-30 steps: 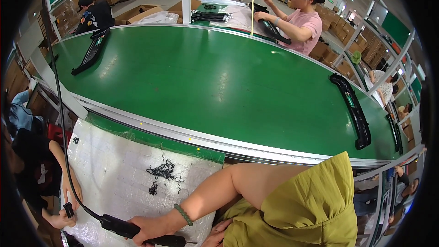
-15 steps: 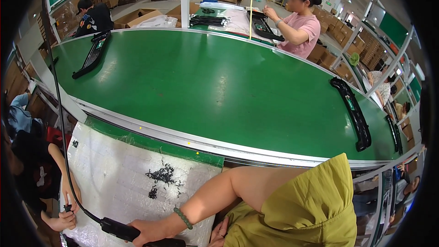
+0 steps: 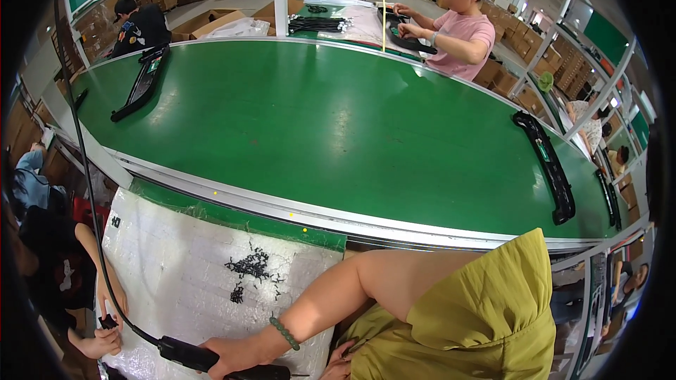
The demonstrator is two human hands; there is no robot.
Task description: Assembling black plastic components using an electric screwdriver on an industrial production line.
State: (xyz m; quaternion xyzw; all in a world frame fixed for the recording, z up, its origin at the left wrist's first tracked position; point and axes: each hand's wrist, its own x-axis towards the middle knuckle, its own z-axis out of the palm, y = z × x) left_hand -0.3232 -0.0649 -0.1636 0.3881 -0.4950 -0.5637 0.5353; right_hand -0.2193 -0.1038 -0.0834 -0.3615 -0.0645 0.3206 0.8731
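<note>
In my right hand point(image 3: 229, 357) is a black electric screwdriver point(image 3: 189, 354), its fingers closed round the body. The thin bit points right, toward my left hand point(image 3: 338, 364). That hand shows only in part at the lower edge, fingers bent together; whatever they hold is hidden. A green bead bracelet point(image 3: 284, 333) circles my right wrist. Beyond my forearm, small black screws point(image 3: 252, 264) lie in a loose heap on a worktop point(image 3: 169, 253) covered with white wrap. The screwdriver's black cable point(image 3: 96, 218) rises along the left side.
A green conveyor belt point(image 3: 303, 127) with a metal rail point(image 3: 239, 205) crosses ahead. Long black curved housings point(image 3: 549, 169) lie at its right, another housing point(image 3: 143, 88) at its left. At the left, a co-worker's hands point(image 3: 105, 338) hold a small black part. Another person point(image 3: 461, 35) works across the belt.
My right hand and screwdriver have shifted slightly right, and the bit shows more. The person across the belt has brought both hands down onto a black housing.
</note>
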